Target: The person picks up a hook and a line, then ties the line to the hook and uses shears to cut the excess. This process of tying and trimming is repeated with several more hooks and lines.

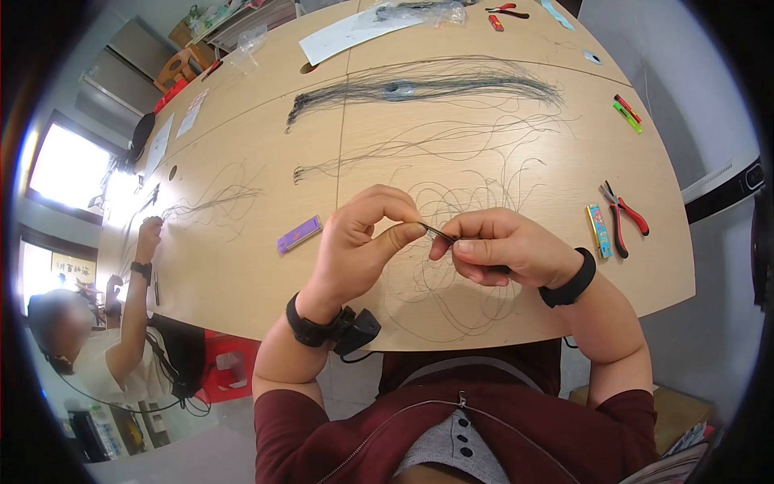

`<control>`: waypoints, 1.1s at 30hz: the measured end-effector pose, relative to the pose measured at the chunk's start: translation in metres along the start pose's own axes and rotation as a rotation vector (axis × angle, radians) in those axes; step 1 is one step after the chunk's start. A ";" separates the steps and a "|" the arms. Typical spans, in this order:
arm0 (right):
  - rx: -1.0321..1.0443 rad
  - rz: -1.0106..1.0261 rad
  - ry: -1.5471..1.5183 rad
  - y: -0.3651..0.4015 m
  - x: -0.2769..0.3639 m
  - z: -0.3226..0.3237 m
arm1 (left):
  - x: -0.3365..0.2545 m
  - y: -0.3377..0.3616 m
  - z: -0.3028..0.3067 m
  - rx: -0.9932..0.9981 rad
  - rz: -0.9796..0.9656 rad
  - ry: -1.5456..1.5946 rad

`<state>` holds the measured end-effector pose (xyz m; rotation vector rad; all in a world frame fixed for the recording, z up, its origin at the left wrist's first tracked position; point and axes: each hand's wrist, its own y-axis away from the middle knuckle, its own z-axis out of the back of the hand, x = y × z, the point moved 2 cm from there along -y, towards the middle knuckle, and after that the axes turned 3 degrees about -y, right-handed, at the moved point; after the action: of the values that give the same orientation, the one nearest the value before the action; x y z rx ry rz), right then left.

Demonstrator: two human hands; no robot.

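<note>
Above the wooden table, my left hand (367,242) pinches one end of a thin dark strip (436,232) between thumb and forefinger. My right hand (504,246) closes on its other end, fingers curled under. Whether the strip is wire, a tool or gathered strands is too small to tell. A dark bit shows beneath the right fingers. Loose coils of thin dark line (451,302) spread on the table below and around both hands. To the left of my left hand lies a purple box (299,234).
Beyond my hands are a small bundle of lines (387,153) and a thicker one (451,87). Red-handled pliers (619,218) and a blue-yellow box (598,231) lie right. A co-worker's hand (150,228) is at left by more lines (214,198). White paper (355,34) lies at back.
</note>
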<state>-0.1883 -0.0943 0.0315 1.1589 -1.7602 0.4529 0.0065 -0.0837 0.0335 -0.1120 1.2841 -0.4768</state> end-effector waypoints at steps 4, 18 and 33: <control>0.004 -0.013 -0.008 0.001 0.000 0.001 | 0.000 0.000 0.001 0.034 0.003 -0.010; -0.012 -0.027 -0.042 0.001 0.001 0.002 | 0.001 -0.001 0.000 0.066 -0.008 -0.042; -0.028 0.108 -0.039 0.004 0.005 0.006 | 0.001 0.002 -0.003 0.047 0.073 0.132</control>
<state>-0.1952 -0.0994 0.0337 1.0625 -1.8634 0.4711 0.0042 -0.0822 0.0309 0.0065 1.4005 -0.4575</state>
